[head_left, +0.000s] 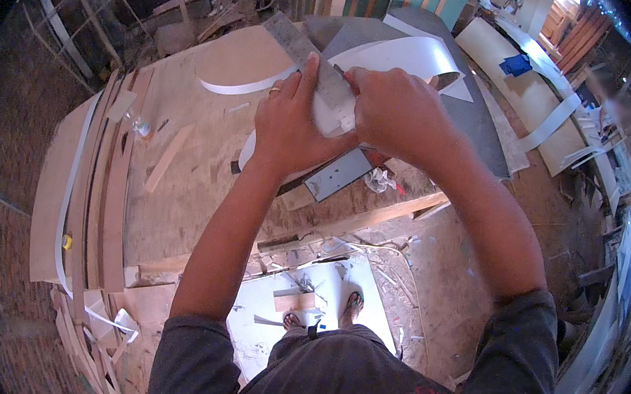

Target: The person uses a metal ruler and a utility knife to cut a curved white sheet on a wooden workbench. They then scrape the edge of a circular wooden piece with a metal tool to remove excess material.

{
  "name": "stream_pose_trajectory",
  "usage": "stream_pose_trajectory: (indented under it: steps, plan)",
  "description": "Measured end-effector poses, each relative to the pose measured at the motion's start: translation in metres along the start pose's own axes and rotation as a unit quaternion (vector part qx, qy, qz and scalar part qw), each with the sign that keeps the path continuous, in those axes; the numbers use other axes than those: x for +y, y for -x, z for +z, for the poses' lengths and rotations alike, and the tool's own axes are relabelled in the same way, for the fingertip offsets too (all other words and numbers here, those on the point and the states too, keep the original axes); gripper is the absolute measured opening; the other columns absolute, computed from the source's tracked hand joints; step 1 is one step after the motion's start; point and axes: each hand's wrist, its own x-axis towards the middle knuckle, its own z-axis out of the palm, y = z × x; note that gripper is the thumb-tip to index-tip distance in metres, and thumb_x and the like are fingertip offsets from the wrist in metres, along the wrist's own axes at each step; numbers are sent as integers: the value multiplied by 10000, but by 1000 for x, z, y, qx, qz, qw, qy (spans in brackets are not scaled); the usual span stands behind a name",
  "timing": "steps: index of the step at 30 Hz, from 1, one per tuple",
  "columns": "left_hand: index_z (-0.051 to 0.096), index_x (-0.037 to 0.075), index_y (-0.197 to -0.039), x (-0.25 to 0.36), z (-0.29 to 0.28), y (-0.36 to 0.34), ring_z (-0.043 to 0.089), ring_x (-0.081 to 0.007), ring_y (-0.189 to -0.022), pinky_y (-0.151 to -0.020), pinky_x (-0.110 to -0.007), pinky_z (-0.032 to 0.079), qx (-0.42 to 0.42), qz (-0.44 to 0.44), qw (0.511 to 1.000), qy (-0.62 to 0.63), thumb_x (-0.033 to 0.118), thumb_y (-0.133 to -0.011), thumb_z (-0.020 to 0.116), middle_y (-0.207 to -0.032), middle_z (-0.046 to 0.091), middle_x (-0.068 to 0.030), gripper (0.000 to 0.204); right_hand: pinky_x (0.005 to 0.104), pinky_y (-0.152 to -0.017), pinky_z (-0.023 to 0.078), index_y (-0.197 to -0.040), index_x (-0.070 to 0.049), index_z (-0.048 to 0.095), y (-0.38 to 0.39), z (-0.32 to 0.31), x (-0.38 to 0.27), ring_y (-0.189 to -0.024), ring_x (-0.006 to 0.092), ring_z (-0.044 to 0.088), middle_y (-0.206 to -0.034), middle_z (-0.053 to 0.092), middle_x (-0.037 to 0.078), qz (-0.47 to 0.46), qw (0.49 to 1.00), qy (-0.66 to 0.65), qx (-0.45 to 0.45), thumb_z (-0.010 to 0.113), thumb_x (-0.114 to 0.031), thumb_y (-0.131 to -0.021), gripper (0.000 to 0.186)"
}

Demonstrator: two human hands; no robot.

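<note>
My left hand [288, 125] presses down, fingers stretched and thumb spread, along a wide grey straightedge [290, 39]. The straightedge slants across the work table over pale sheet material. My right hand [393, 113] is a closed fist against its right side; a dark bit shows at the knuckles, but what the fist holds is hidden. Behind the right hand curls a glossy white strip [415, 54]. Left of the straightedge lies a brown rounded panel [241, 58] with a white edge. A grey rectangular block [337, 175] sits below my hands, beside a crumpled white scrap [380, 180].
Long boards [111, 199] run along the table's left side, near a small clear bottle [140, 128] and a thin wood strip [170, 157]. A dark grey sheet [484, 130] covers the right part. My feet stand on a white panel [374, 295] with scraps. Boards lean at right.
</note>
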Motion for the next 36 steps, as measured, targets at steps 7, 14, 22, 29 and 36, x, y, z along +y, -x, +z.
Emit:
stream_pose_trajectory:
  steps: [7,14,22,29,36]
  plan:
    - [412,-35,-1613,-3,5,-2,692,-430,-1205,-970,-501,572,13,1,1000,-6,723,-655,886,-1357,666,-278,1311,505,-959,601,-1304,-37,747,-5,5,2,-942,424,780,-998,788,237,2,1000,15,0,757,-134,-820,493]
    - [404,-35,-1608,2,2,-3,691,-433,-1212,-983,-502,568,-4,-7,1000,-9,750,-651,877,-1374,650,-271,1325,514,-920,610,-1160,-22,751,2,-9,0,-990,412,772,-1008,781,243,20,999,-21,-38,838,-255,-799,439]
    - [385,-47,-1617,3,3,0,702,-403,-1205,-960,-490,574,-11,2,999,-31,858,-642,825,-1381,645,-263,1401,484,-882,611,-1266,17,738,21,-6,4,-914,407,784,-969,772,262,10,999,-53,-2,839,-129,-822,478]
    - [395,-62,-1608,5,10,0,709,-406,-1194,-955,-492,577,9,18,999,-37,876,-647,816,-1351,662,-255,1407,523,-893,614,-1145,-28,774,41,-6,11,-969,411,772,-978,783,214,-3,999,-47,6,771,-220,-884,324]
    - [391,-45,-1618,3,7,-6,715,-420,-1126,-928,-502,583,7,23,999,-34,790,-672,852,-1277,671,-245,1344,545,-838,625,-1272,-73,715,46,1,5,-942,402,784,-967,780,237,50,999,2,-6,704,-234,-944,365]
